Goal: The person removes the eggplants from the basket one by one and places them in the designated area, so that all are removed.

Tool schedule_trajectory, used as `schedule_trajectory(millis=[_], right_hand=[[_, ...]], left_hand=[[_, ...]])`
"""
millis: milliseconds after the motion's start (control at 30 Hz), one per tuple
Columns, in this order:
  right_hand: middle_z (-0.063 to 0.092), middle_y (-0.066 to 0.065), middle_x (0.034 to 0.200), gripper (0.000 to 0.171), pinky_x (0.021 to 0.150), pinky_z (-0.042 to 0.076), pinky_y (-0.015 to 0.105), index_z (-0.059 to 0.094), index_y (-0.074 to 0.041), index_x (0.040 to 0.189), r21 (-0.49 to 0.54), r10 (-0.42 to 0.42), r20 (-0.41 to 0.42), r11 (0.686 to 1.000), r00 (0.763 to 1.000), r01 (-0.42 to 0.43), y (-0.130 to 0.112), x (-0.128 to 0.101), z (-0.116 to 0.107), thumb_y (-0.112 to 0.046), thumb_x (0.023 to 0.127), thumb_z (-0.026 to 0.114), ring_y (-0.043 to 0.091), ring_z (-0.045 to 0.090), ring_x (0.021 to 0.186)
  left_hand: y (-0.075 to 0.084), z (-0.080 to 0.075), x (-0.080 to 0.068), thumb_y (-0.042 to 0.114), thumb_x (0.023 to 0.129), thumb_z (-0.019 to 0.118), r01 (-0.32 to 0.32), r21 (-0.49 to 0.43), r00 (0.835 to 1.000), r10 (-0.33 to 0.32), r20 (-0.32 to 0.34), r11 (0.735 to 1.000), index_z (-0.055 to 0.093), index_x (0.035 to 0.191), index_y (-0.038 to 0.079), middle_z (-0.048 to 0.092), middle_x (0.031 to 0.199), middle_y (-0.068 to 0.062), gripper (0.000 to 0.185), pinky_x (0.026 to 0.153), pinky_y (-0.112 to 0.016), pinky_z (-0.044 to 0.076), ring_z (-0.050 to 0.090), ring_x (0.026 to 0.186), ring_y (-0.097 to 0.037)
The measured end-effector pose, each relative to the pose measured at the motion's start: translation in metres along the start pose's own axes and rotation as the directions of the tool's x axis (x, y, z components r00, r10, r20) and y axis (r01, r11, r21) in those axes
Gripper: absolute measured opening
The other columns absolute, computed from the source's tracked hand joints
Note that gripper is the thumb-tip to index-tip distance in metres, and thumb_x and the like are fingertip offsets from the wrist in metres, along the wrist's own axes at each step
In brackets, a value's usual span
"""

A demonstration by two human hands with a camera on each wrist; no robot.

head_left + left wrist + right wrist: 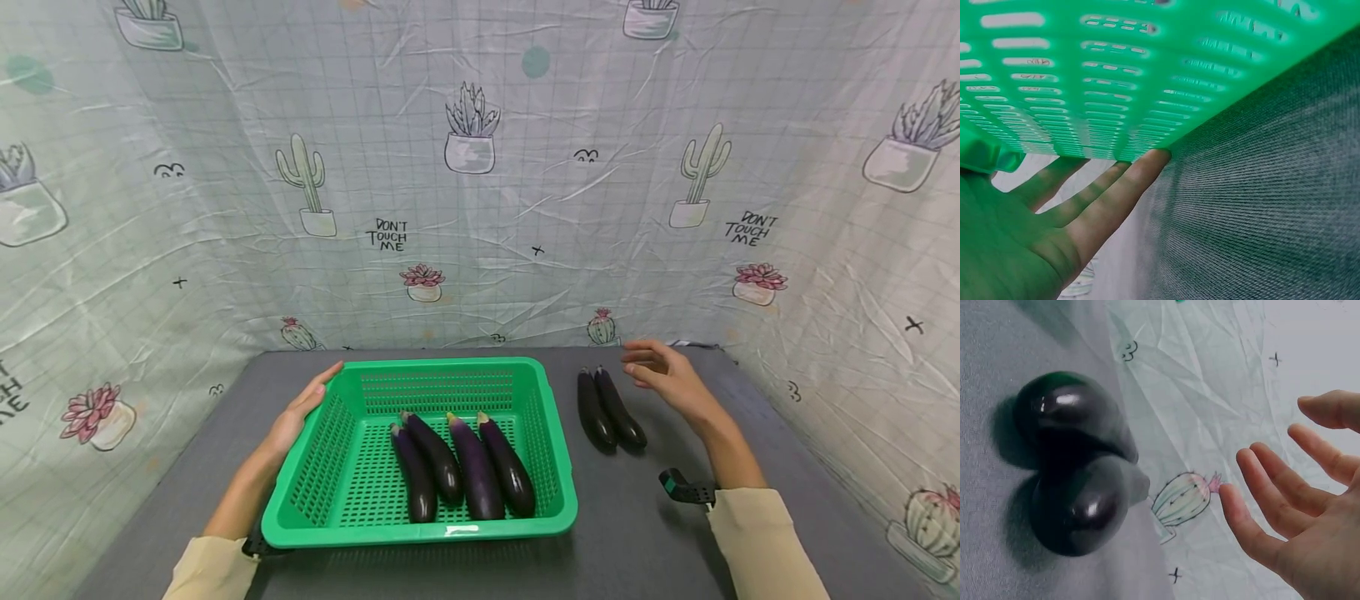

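My left hand (298,410) lies along the left side of a green plastic basket (420,537). In the left wrist view its straight fingers (1116,197) reach against the perforated wall. Inside the basket several dark purple eggplants (476,475) lie side by side, right of its middle. Two more eggplants, a left one (594,412) and a right one (621,408), lie together on the table to the right of the basket. My right hand (663,379) hovers near their stem ends with relaxed, spread fingers and holds nothing; the right wrist view shows a gap between fingers (1279,494) and eggplants.
The grey tabletop (622,533) runs back to a wrinkled cloth (540,192) printed with cacti, which hangs behind and at both sides. A dark wrist strap (686,487) is on the right arm.
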State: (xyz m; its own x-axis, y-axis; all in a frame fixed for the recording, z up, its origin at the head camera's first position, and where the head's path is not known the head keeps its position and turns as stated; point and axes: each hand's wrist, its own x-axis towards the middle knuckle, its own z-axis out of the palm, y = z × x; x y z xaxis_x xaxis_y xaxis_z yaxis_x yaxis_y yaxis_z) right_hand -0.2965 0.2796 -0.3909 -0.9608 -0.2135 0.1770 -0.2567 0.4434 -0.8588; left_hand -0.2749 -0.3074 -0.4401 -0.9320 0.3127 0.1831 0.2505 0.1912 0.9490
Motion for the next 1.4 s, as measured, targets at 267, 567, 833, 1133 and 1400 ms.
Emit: schedule_trajectory(millis=[267, 567, 833, 1133, 1400], right_hand=[[0.055, 0.026, 0.145, 0.048, 0.095, 0.058, 0.034, 0.046, -0.003, 0.15, 0.021, -0.035, 0.042, 0.999, 0.998, 0.034, -0.017, 0.0, 0.009, -0.024, 0.108, 0.057, 0.012, 0.063, 0.12], [0.052, 0.029, 0.147, 0.047, 0.09, 0.058, 0.03, 0.045, -0.002, 0.15, 0.041, -0.113, 0.101, 0.993, 0.988, 0.109, -0.035, 0.006, 0.027, -0.021, 0.109, 0.056, 0.042, 0.058, 0.125], [0.055, 0.023, 0.144, 0.043, 0.086, 0.058, 0.037, 0.049, -0.008, 0.148, 0.004, -0.157, 0.161, 0.987, 0.974, 0.158, -0.059, 0.021, 0.045, -0.02, 0.108, 0.058, 0.039, 0.063, 0.118], [0.059, 0.02, 0.141, 0.043, 0.088, 0.059, 0.043, 0.05, -0.013, 0.148, -0.01, -0.197, 0.288, 0.978, 0.937, 0.208, -0.101, 0.04, 0.069, -0.022, 0.107, 0.06, 0.041, 0.063, 0.12], [0.06, 0.019, 0.138, 0.043, 0.088, 0.059, 0.053, 0.05, -0.011, 0.148, -0.02, -0.218, 0.394, 0.969, 0.893, 0.246, -0.128, 0.058, 0.095, -0.018, 0.106, 0.059, 0.034, 0.068, 0.111]], left_hand=[[0.0, 0.0, 0.001, 0.032, 0.116, 0.019, 0.006, 0.029, 1.0, -0.005, -0.006, 1.0, 0.009, 0.166, 0.003, 0.002, 0.172, -0.025, 0.059, 0.101, -0.009, 0.031, 0.005, 0.153, -0.05], [-0.001, 0.0, 0.002, 0.032, 0.116, 0.019, 0.0, -0.008, 1.0, 0.0, 0.012, 1.0, 0.007, 0.166, 0.002, 0.001, 0.172, -0.026, 0.06, 0.102, -0.008, 0.033, 0.028, 0.146, -0.005], [-0.002, 0.0, 0.002, 0.032, 0.116, 0.019, -0.014, -0.018, 1.0, 0.014, -0.001, 1.0, 0.009, 0.166, 0.001, 0.001, 0.171, -0.028, 0.06, 0.101, -0.006, 0.033, 0.033, 0.129, 0.017], [-0.004, 0.0, 0.003, 0.032, 0.116, 0.019, -0.018, 0.001, 1.0, 0.018, -0.004, 1.0, 0.01, 0.165, -0.001, 0.002, 0.171, -0.027, 0.06, 0.102, -0.005, 0.031, 0.029, 0.133, 0.014], [-0.001, -0.001, 0.004, 0.03, 0.116, 0.019, -0.011, 0.018, 1.0, 0.011, -0.003, 1.0, 0.008, 0.165, -0.001, 0.001, 0.171, -0.027, 0.059, 0.11, -0.018, 0.03, 0.017, 0.156, -0.03]])
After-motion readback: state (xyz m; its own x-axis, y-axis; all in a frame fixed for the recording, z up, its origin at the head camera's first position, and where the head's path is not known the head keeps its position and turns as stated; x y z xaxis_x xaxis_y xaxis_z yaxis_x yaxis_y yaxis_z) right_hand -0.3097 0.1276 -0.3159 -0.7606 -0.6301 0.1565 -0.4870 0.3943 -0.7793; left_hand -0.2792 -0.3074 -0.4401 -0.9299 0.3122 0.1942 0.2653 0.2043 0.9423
